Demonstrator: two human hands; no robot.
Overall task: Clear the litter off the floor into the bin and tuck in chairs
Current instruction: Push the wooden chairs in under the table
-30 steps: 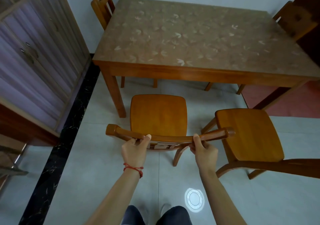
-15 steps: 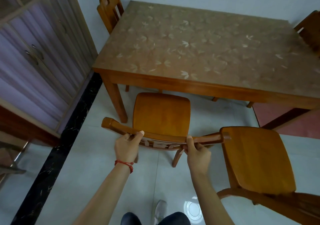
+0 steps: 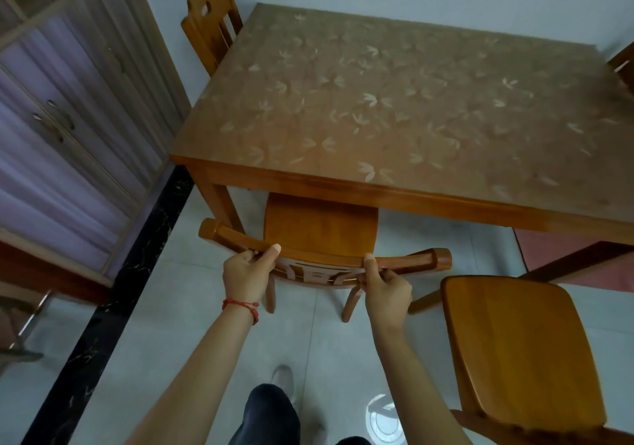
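While both hands gripped the curved top rail of the wooden chair (image 3: 320, 225), its seat had only its front edge under the near edge of the tabletop (image 3: 394, 101), so this chair was partly tucked, not fully. The left hand (image 3: 247, 270) curled round the rail left of centre, thumb on top; the right hand (image 3: 387, 287) pinched the rail right of centre, fingers wrapped beneath. The chair stood on the tiled floor (image 3: 171, 324), just right of the table's near-left leg.

As for what was left: a second chair (image 3: 514, 348) stood to the right, well clear of the table, its seat wholly in the open, so it looked untouched. A third chair (image 3: 209, 19) at the far left side sat close against the table and seemed already in place; a sliver of a fourth showed at the far right edge, too blurred to judge.

No litter was visible on the floor, and no bin was in view, so whether that part was done cannot be told. A cabinet (image 3: 68, 118) stood along the left wall.
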